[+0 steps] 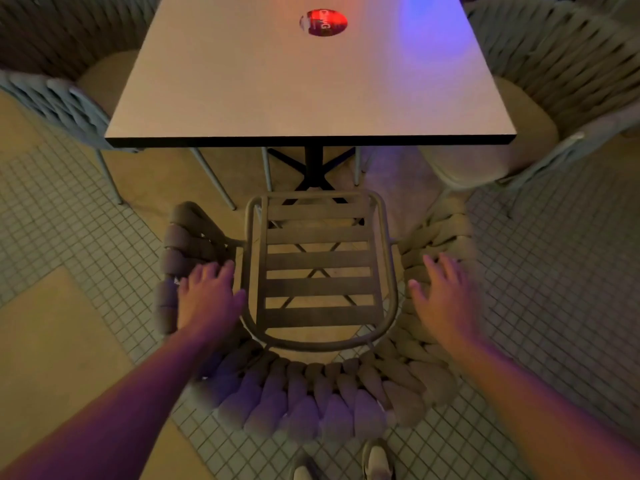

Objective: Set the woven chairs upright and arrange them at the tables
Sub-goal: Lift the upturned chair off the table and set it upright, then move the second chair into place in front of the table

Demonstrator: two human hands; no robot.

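Note:
A woven chair (311, 393) stands upright below me, facing the square table (311, 98). Its slatted seat has no cushion and its thick braided backrest curves around it. My left hand (207, 296) hovers with fingers spread over the chair's left arm, at or just above the weave. Over the right arm, my right hand (443, 296) is spread the same way. Neither hand grips anything. Two more woven chairs with cushions stand at the table, one on the left (62, 98) and one on the right (554, 81).
A round red sticker (323, 23) lies on the tabletop. The table's black pedestal base (313, 174) stands just beyond the near chair's seat. The floor is small square tiles. My shoes (377, 462) show at the bottom edge.

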